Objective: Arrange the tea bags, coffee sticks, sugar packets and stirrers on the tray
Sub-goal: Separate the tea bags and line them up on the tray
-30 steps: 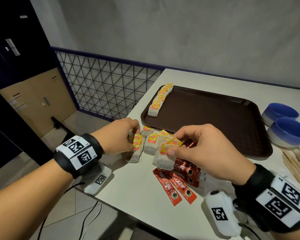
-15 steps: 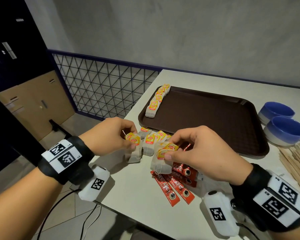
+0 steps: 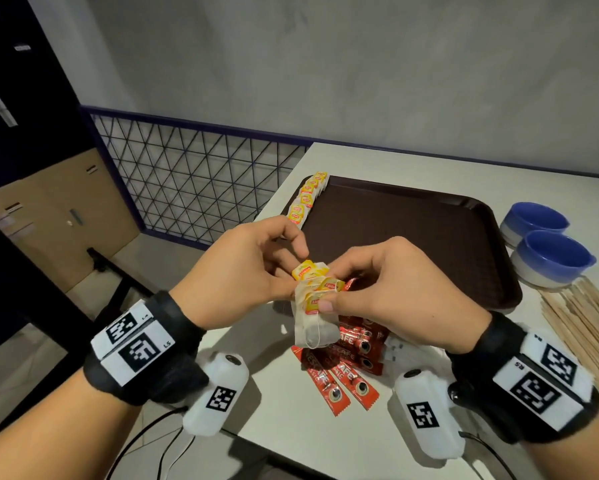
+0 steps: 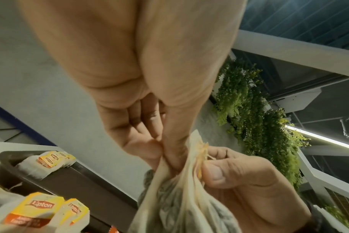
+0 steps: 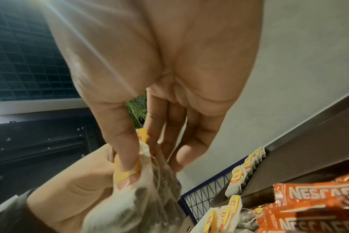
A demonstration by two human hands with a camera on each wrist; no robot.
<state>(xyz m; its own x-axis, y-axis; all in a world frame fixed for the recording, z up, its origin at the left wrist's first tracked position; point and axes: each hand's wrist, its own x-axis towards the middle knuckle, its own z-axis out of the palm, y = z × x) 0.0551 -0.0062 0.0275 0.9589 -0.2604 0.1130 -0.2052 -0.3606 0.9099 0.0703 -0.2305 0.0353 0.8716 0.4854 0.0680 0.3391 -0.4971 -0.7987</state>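
Pinching papery tea bags (image 3: 314,327) (yellow square tags) between both hands' fingers (image 3: 326,305).

One tray (image 3: 412,237), two blue bowls (image 3: 547,251), two hands (image 3: 242,271)

Tea bag bunch (image 3: 314,317) pinched in hands above red coffee sticks (image 3: 343,372); tea bag row (image 3: 306,199) along tray (image 3: 412,237) left edge.

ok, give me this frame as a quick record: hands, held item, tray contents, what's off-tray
left hand: pinches the tea bag bunch
right hand: pinches the same bunch by its yellow tags
bunch: lifted above the table
tray: one row of tea bags along its left edge
off-tray: coffee sticks, stirrers
also: two blue bowls right of tray
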